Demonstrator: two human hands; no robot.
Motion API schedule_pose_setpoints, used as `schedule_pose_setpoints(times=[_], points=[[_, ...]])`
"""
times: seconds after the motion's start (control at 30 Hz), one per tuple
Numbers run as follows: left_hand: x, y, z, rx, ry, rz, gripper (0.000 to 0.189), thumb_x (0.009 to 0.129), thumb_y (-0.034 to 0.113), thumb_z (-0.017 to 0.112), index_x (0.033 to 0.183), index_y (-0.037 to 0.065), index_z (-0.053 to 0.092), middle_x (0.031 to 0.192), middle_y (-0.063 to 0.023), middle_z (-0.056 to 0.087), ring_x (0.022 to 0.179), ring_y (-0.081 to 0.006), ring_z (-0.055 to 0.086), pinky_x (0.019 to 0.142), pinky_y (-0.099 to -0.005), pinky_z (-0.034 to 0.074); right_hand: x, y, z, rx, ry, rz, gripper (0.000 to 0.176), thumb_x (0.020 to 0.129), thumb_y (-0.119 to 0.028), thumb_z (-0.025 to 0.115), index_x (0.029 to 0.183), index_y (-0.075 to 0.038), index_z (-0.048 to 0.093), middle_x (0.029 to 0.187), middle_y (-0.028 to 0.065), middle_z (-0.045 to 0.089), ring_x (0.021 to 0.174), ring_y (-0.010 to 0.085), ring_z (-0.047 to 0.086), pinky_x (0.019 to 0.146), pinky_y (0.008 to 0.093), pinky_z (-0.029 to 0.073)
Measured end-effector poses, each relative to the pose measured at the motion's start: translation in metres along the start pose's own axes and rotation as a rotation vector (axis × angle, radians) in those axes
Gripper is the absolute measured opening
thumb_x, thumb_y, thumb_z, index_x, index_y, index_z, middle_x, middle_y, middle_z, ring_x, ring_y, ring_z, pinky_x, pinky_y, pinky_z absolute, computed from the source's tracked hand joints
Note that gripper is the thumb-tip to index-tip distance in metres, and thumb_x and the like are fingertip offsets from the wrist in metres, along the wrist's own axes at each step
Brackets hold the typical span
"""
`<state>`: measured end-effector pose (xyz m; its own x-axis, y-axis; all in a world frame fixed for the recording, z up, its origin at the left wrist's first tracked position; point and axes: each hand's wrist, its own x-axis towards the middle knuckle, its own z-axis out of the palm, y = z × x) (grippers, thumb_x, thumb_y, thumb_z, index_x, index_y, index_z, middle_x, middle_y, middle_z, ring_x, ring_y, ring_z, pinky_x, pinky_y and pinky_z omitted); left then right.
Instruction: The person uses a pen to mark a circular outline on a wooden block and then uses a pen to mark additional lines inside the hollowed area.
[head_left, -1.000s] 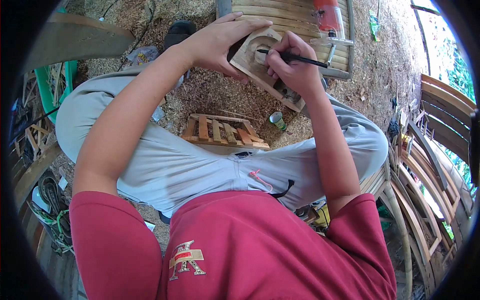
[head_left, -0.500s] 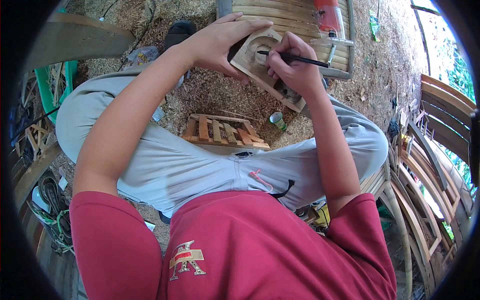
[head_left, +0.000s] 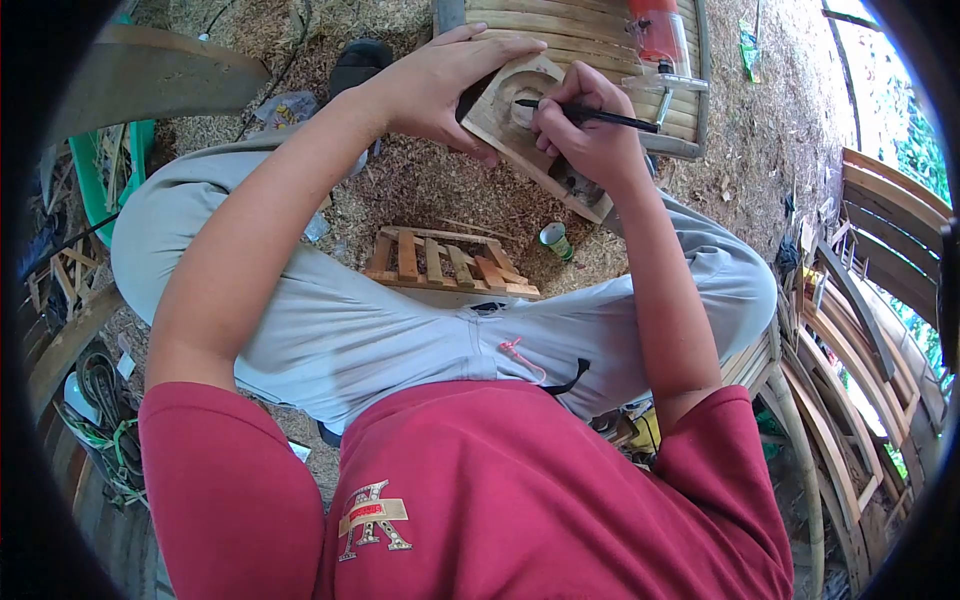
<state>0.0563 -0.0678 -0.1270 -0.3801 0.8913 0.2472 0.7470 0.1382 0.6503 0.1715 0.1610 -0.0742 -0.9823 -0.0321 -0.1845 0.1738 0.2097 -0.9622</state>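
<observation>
A wooden block (head_left: 490, 118) with a rounded hollow carved into its face lies tilted at the front edge of a slatted bench. My left hand (head_left: 445, 88) grips its left end, with the thumb along the near side and the fingers over the far corner. In my right hand (head_left: 590, 130) is a slim black pen or pencil (head_left: 632, 123), pinched between thumb and fingers. Its tip rests at or just above the raised middle of the hollow; contact cannot be made out. A second, darker cavity (head_left: 575, 185) shows partly beneath my right wrist.
On the slatted bench (head_left: 540, 22) stands a red and clear device (head_left: 660, 45) with a metal rod. Below, a small wooden slatted frame (head_left: 450, 265) and a green-white cup (head_left: 555, 240) sit among wood shavings. Curved wooden pieces (head_left: 840, 350) lean at the right; a green crate (head_left: 95, 185) is left.
Almost nothing differs. My right hand and the pen or pencil have shifted very slightly over the hollow; the block and my left hand stay in place.
</observation>
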Motion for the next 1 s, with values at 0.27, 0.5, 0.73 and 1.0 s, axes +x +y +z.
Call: schedule_pose_setpoints(times=[0.27, 0.5, 0.73, 1.0], points=[[0.000, 0.001, 0.000, 0.003, 0.002, 0.000, 0.135, 0.062, 0.056, 0.099, 0.172, 0.015, 0.033, 0.163, -0.0089, 0.055, 0.148, -0.0291, 0.054, 0.135, -0.0546, 0.020, 0.001, 0.002, -0.002, -0.020, -0.009, -0.027, 0.016, 0.094, -0.003, 0.073, 0.089, 0.000, 0.058, 0.074, 0.0053, 0.070, 0.065, 0.0096, 0.070, 0.059, 0.0274, 0.057], [0.001, 0.001, -0.001, -0.013, -0.019, -0.017, 0.132, 0.063, 0.052, 0.100, 0.172, 0.015, 0.034, 0.164, -0.0080, 0.055, 0.149, -0.0287, 0.053, 0.136, -0.0535, 0.020, 0.001, 0.005, -0.004, 0.001, -0.032, -0.032, 0.016, 0.097, -0.005, 0.071, 0.090, 0.000, 0.058, 0.074, 0.0078, 0.071, 0.065, 0.0123, 0.071, 0.058, 0.0280, 0.058], [0.016, -0.004, -0.016, 0.078, -0.118, -0.042, 0.127, 0.067, 0.042, 0.099, 0.174, 0.021, 0.033, 0.168, -0.0080, 0.051, 0.154, -0.0285, 0.047, 0.137, -0.0483, 0.021, 0.003, 0.004, -0.021, 0.322, 0.191, -0.100, 0.012, 0.107, -0.004, 0.062, 0.100, -0.003, 0.052, 0.084, 0.0164, 0.075, 0.066, 0.0196, 0.074, 0.057, 0.0296, 0.058], [0.017, -0.031, -0.019, 0.038, -0.071, -0.178, 0.097, 0.088, 0.035, 0.085, 0.172, 0.021, 0.037, 0.168, -0.0102, 0.051, 0.159, -0.0355, 0.039, 0.135, -0.0512, 0.028, 0.001, 0.012, -0.023, 0.366, 0.310, -0.130, 0.014, 0.109, -0.007, 0.063, 0.105, -0.002, 0.051, 0.089, 0.0171, 0.076, 0.068, 0.0187, 0.073, 0.059, 0.0286, 0.057]])
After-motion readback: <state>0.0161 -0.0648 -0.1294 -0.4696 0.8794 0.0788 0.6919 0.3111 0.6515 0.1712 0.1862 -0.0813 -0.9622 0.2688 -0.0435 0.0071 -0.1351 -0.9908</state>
